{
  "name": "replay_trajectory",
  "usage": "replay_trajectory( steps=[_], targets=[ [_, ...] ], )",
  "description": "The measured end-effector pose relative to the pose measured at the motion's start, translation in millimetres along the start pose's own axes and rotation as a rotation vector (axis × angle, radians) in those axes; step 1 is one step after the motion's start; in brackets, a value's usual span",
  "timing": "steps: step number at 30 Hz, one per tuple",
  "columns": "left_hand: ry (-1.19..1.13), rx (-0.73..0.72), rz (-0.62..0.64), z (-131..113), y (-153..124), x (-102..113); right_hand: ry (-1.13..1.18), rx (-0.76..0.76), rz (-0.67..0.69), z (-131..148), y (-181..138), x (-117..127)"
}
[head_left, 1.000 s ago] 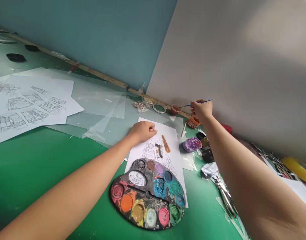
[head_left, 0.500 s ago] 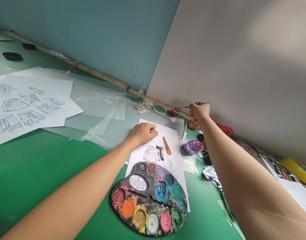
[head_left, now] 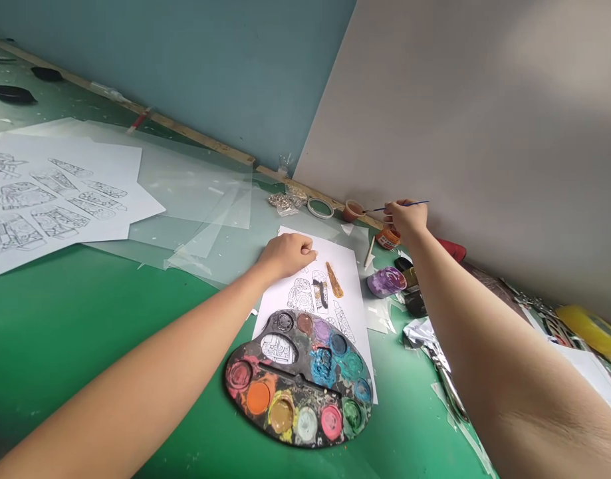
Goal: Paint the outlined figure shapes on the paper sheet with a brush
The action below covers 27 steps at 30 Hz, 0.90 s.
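My left hand (head_left: pixel 288 254) rests as a closed fist on a white sheet of line drawings (head_left: pixel 319 293), pressing its upper left part to the green table. My right hand (head_left: pixel 405 218) is pinched on a thin blue paintbrush (head_left: pixel 395 207). The brush tip points left at a small brown paint pot (head_left: pixel 352 211) by the wall. A black oval palette (head_left: pixel 300 378) with several coloured wells lies over the sheet's near end. One shape on the sheet is painted brown, another black.
An orange paint pot (head_left: pixel 387 237), a purple-smeared dish (head_left: pixel 386 281) and dark pots sit right of the sheet. A tape ring (head_left: pixel 320 208) and clear plastic sheets (head_left: pixel 200 199) lie behind. More printed sheets (head_left: pixel 50 199) are at left. A grey board (head_left: pixel 485 133) leans against the wall.
My right hand shifted slightly with the brush, whose tip stays at the brown pot. My left hand stayed on the sheet. The camera view drifted a little.
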<state>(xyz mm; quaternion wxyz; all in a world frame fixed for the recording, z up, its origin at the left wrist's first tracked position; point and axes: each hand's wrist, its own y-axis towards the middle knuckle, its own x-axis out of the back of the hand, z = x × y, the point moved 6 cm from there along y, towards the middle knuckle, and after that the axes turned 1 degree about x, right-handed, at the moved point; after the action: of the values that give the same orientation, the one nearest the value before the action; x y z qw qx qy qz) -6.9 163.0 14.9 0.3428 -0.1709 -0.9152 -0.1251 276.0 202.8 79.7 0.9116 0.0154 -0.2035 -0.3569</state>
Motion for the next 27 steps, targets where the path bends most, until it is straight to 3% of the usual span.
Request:
replay_trajectory(
  steps=[8,12,17,23,27],
  targets=[
    [0.004,-0.01,-0.015,-3.2,1.2,-0.2,0.116,-0.027,-0.044,13.1,-8.3,9.3],
    [0.006,-0.023,-0.02,-5.0,2.6,-0.8,0.359,-0.072,-0.025,30.0,-40.2,30.8],
    [-0.025,-0.081,-0.066,-7.0,6.2,-2.0,0.578,-0.032,0.094,32.8,-132.4,74.5],
    [-0.212,-0.341,-0.235,-20.2,0.5,7.2,0.458,0.033,0.102,-18.1,-265.1,107.1],
    [-0.2,-0.35,-0.309,-18.9,0.0,11.4,0.409,-0.021,0.089,-50.9,-324.5,110.6]
  ],
)
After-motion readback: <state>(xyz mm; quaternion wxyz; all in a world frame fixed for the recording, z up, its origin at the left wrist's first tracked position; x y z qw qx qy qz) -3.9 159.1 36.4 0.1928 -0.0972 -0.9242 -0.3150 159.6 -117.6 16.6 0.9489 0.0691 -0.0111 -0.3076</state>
